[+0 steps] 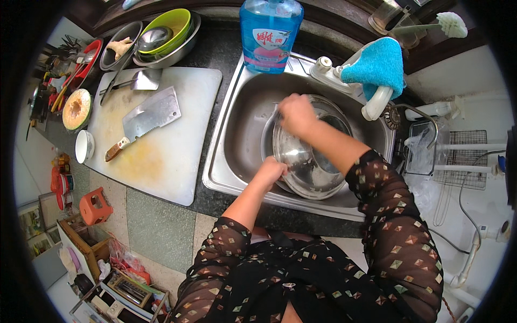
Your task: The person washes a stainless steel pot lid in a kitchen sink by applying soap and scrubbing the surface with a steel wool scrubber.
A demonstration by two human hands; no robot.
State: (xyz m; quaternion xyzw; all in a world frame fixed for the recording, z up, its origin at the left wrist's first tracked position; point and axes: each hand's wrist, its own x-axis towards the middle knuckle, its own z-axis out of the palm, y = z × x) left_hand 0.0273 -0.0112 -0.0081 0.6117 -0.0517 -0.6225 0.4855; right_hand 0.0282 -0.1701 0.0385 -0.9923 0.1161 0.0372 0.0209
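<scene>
A round, shiny stainless-steel basin or lid (295, 151) is tilted inside the sink (248, 101). Its near left rim is pinched in my left hand (274, 173). My right hand (298, 115), blurred, lies against the far left rim with its fingers curled; whether it holds a scrubber or cloth is hidden. Beneath the tilted piece, the edge of another metal basin (265, 139) shows. A large pump bottle of blue dish soap (270, 44) stands at the sink's far left corner. The white tap (377, 107) has a turquoise cloth (379, 62) draped over it.
Left of the sink, a white cutting board (181, 161) carries a cleaver (151, 113) and a metal spatula (146, 79). Nested bowls (177, 24), ginger (120, 48), a wrapped cut melon (77, 109) and a white bowl (85, 146) surround it. A wire rack (470, 161) is at right.
</scene>
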